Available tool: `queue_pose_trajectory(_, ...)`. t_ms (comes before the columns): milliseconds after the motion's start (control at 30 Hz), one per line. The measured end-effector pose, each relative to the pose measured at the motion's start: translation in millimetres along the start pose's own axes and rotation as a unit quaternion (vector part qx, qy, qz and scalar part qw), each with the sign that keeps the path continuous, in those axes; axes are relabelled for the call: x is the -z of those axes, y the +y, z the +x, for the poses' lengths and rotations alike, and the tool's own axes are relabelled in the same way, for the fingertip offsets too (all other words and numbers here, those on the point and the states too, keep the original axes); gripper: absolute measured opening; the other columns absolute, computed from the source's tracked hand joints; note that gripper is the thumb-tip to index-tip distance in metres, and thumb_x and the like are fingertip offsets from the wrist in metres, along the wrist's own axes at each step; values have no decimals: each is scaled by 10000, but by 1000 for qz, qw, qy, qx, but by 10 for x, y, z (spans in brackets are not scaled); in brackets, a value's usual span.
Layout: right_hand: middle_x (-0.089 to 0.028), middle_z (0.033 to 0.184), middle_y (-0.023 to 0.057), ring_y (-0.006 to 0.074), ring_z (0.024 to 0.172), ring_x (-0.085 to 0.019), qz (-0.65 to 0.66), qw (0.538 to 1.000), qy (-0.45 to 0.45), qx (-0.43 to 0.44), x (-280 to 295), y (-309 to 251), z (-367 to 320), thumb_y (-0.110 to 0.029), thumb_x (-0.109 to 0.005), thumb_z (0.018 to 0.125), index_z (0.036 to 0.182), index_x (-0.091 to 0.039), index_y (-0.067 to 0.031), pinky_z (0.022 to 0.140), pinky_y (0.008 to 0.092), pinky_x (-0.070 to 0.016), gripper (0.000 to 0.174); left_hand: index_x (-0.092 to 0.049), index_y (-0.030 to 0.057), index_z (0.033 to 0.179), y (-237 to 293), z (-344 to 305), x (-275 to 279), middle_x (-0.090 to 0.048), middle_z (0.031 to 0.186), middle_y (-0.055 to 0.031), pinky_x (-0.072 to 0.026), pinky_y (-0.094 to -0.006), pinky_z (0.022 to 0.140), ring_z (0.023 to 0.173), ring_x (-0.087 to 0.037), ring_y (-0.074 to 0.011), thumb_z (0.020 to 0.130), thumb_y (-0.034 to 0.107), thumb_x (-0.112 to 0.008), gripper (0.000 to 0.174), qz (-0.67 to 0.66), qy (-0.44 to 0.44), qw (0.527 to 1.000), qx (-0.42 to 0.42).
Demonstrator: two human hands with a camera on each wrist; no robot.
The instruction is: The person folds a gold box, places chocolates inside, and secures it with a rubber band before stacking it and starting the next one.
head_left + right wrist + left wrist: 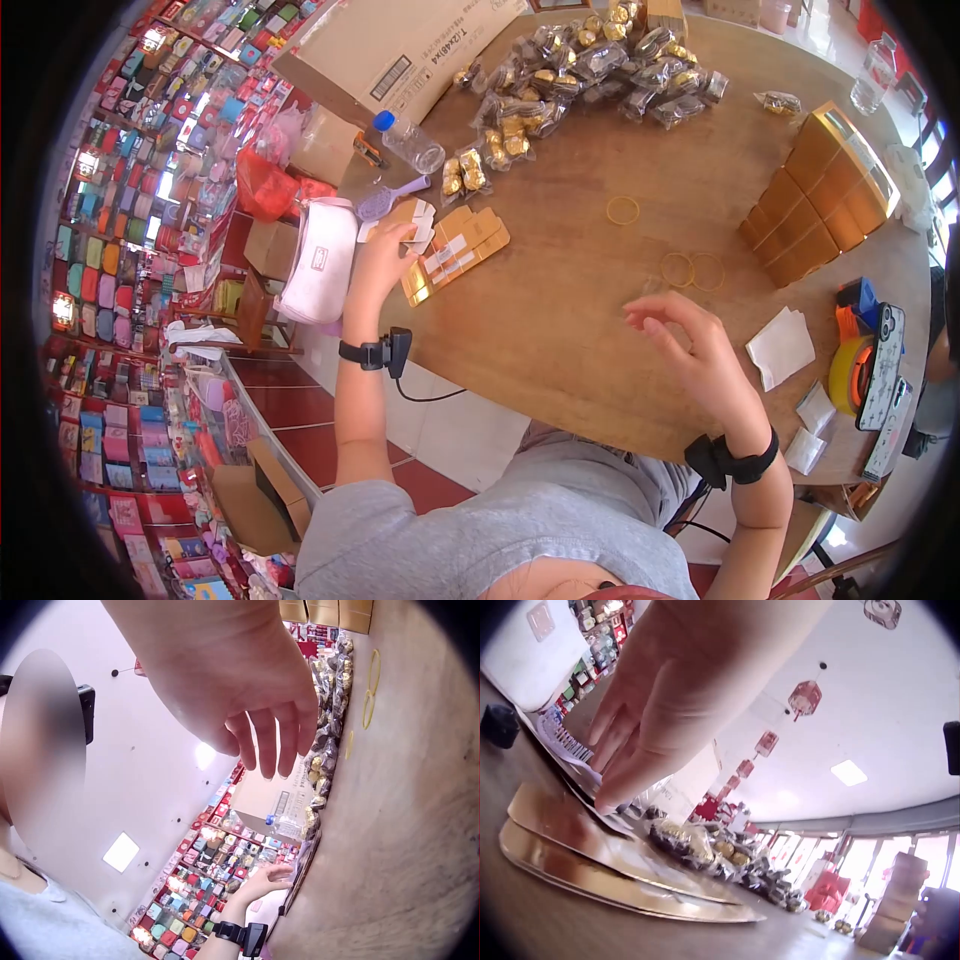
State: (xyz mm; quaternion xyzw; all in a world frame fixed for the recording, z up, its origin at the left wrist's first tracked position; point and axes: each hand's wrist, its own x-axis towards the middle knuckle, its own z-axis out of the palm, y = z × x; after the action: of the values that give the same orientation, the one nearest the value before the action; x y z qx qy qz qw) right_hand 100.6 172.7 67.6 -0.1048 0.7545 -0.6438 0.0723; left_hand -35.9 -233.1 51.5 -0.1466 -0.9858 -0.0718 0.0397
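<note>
While the left grip [383, 264] is reaching into the left of the frame, its thumb and fingers are standing apart over a white-and-gold card piece [418, 218]; contact is not showing clearly. Just right of it, the flat gold carton [460, 252] is lying on the tabletop [570, 330], left of centre. Two thin layers are showing in the left wrist view, so probably light: stiff across the panels, giving at the creases. Its glossy face is looking slippery, likely denting under a hard pinch. Long edges are offering the best hold; loose flaps are seeming too weak. Right of centre, yellow bands [677, 269] are lying near the right grip [700, 350], which is hovering empty, fingers loosely bent. Farther right, gold boxes [815, 200] are standing grouped.
</note>
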Motion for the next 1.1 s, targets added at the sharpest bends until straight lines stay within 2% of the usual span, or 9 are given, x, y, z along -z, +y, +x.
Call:
queue_pose_trajectory(167, -609, 946, 122, 218, 915, -600, -34, 999, 2, 15, 11, -16, -10, -77, -521, 894, 1061, -587, -7, 814, 320, -470, 193, -651, 53, 975, -111, 150, -122, -654, 867, -146, -500, -384, 704, 793, -627, -323, 755, 70, -582, 231, 69, -2, 998, -10)
queue_pose_trajectory(367, -609, 948, 123, 223, 916, -602, -26, 999, 9, 21, 14, -2, -8, -71, -526, 889, 1059, -585, -5, 803, 321, -471, 192, -587, 62, 1113, -135, 206, -56, -644, 966, -155, -494, -381, 756, 859, -615, -334, 717, 10, -595, 399, 29, -4, 997, -77)
queue_pose_trajectory(467, -609, 953, 121, 223, 917, -602, -33, 999, 0, 18, 1, -17, -17, -69, -527, 888, 1061, -584, -5, 804, 320, -472, 193, -553, 68, 1148, -256, 282, -50, -631, 965, -173, -494, -390, 752, 868, -608, -345, 686, -39, -565, 474, 73, -67, 994, -43)
queue_pose_trajectory(633, -611, 951, 119, 223, 917, -603, -30, 999, 1, 27, 3, -8, -27, -75, -529, 889, 1070, -582, -9, 801, 322, -473, 200, -635, 104, 962, -295, 373, -132, -624, 705, -178, -500, -438, 623, 675, -619, -349, 776, 97, -526, 216, 131, -26, 988, -73)
queue_pose_trajectory(767, -612, 947, 118, 220, 919, -602, -19, 1000, -2, 13, 14, -11, -24, -78, -532, 888, 1071, -584, -11, 806, 328, -472, 201, -645, 106, 1019, -56, 363, 133, -633, 748, -167, -494, -398, 580, 647, -615, -323, 800, 136, -560, 237, 176, 49, 982, -38)
queue_pose_trajectory(867, -614, 974, 117, 218, 935, -598, -13, 1000, -6, 6, 37, 9, -15, -91, -543, 885, 1082, -581, -16, 822, 330, -470, 214, -645, 102, 1000, 531, 287, 525, -617, 733, -198, -498, -399, 576, 659, -617, -343, 816, 119, -563, 203, 87, 179, 979, -37)
queue_pose_trajectory(933, -608, 1019, 119, 227, 970, -590, -15, 1000, 8, 26, 30, 34, -2, -113, -563, 878, 1128, -550, -22, 842, 333, -467, 266, -616, 56, 1016, 768, 249, 616, -661, 809, -125, -497, -316, 582, 686, -641, -209, 872, 141, -564, 175, -154, 145, 977, -6)
queue_pose_trajectory(1000, -596, 1080, 126, 243, 1024, -578, -32, 997, 40, 65, -1, 78, -5, -144, -591, 866, 1206, -494, -30, 869, 338, -462, 372, -598, 34, 1024, 1196, 187, 568, -661, 852, -59, -496, -266, 598, 727, -627, -112, 896, 159, -554, 184, -445, 94, 891, -4)
queue_pose_trajectory(1100, -555, 1174, 153, 272, 1122, -533, -55, 986, 102, 122, -106, 187, 18, -203, -622, 857, 1308, -363, -25, 908, 359, -450, 550, -589, 38, 998, 1752, 167, 245, -613, 852, 13, -504, -207, 676, 791, -577, -37, 912, 160, -539, 157, -619, -57, 783, 19)
